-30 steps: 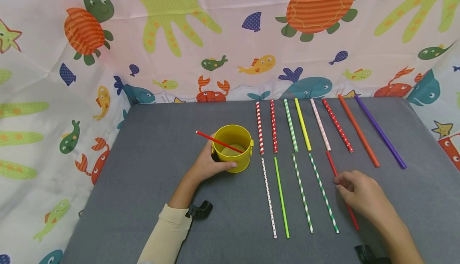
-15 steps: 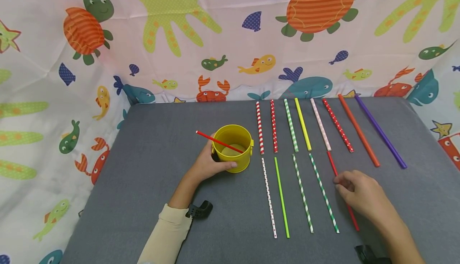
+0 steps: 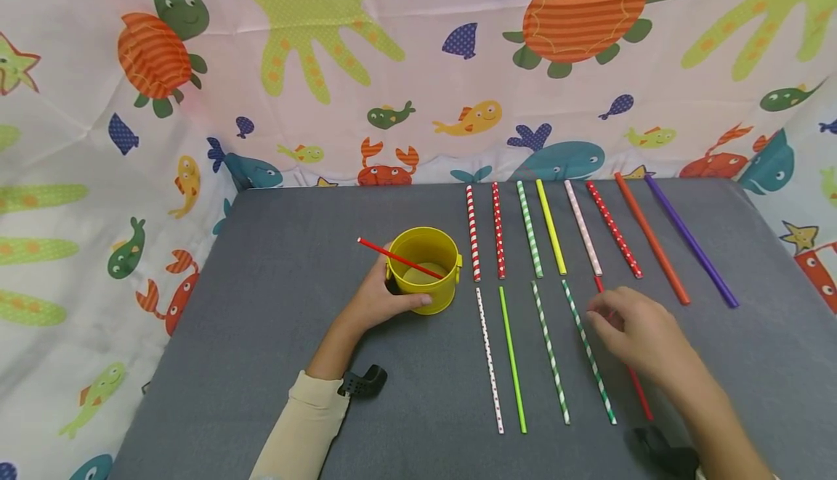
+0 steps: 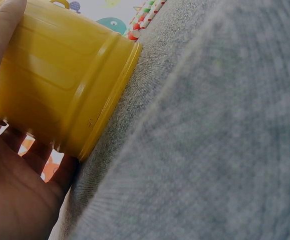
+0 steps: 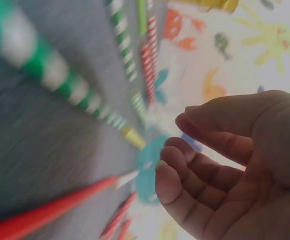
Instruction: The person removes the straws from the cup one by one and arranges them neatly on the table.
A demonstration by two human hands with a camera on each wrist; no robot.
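My left hand (image 3: 374,300) grips a small yellow bucket (image 3: 439,297) from its left side, thumb across the front. A thin red straw (image 3: 374,247) leans inside it, one end sticking out past the rim at the left. In the left wrist view the bucket (image 4: 59,75) stands between thumb and fingers. Over another red straw (image 3: 641,396), lying on the table, hovers my right hand (image 3: 637,331), covering its middle. The right wrist view shows that hand's fingers (image 5: 167,185) loosely bent, with nothing between them, and the red straw (image 5: 54,207) apart from them.
Two rows of straws lie right of the bucket. The front row includes a dark green striped straw (image 3: 588,353) and a lime straw (image 3: 513,364); the back row ends with a purple straw (image 3: 693,240). A sea-animal cloth (image 3: 431,30) hangs behind the grey table (image 3: 275,247).
My right hand has lifted off the red straw and shifted slightly up and left, its fingers now empty. The straw stays on the table. My left hand and the bucket have not moved.
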